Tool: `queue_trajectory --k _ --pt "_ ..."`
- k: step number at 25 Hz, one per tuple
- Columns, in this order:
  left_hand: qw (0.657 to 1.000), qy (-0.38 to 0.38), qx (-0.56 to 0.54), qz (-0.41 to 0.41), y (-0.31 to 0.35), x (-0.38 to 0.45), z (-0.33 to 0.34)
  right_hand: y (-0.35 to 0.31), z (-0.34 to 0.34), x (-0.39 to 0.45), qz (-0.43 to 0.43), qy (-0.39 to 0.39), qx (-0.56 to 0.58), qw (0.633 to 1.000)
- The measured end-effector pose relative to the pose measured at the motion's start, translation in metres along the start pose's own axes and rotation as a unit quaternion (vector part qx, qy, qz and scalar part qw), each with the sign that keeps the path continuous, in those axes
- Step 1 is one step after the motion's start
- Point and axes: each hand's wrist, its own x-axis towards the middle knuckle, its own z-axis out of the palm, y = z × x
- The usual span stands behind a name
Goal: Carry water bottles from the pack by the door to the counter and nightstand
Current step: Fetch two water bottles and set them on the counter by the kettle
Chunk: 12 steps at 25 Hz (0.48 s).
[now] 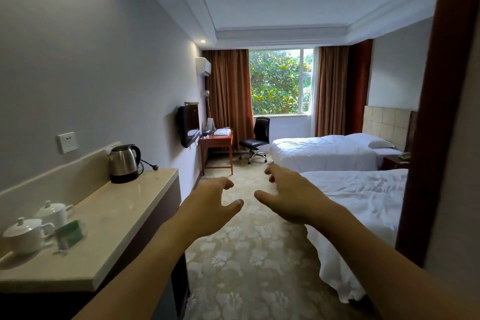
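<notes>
Both arms reach forward over the patterned carpet (249,254). The left hand (210,202) and right hand (291,200) hold nothing, their fingers loosely curled and spread apart, thumbs pointing toward each other. No water bottle shows from here. The counter (109,221) runs along the left wall, carrying a steel kettle (123,162) and two white lidded cups (39,226). The nightstand (394,162) sits between the two white beds (337,153).

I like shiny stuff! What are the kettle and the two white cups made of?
The kettle looks like brushed steel, since its body gleams grey, with a black, probably plastic, handle and base. The cups look like glazed white ceramic, smooth and glossy, with lids.
</notes>
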Motion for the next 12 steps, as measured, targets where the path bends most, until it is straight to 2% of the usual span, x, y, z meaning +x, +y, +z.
queue_trajectory --k 6,12 --pt "1.0 -0.013 -0.019 0.007 -0.071 0.13 0.046 0.037 0.053 0.129 0.009 -0.011 -0.018 1.0" --pt "0.999 -0.005 -0.039 0.007 -0.16 0.294 0.062 0.056 0.091 0.309 0.014 -0.018 -0.036 0.999"
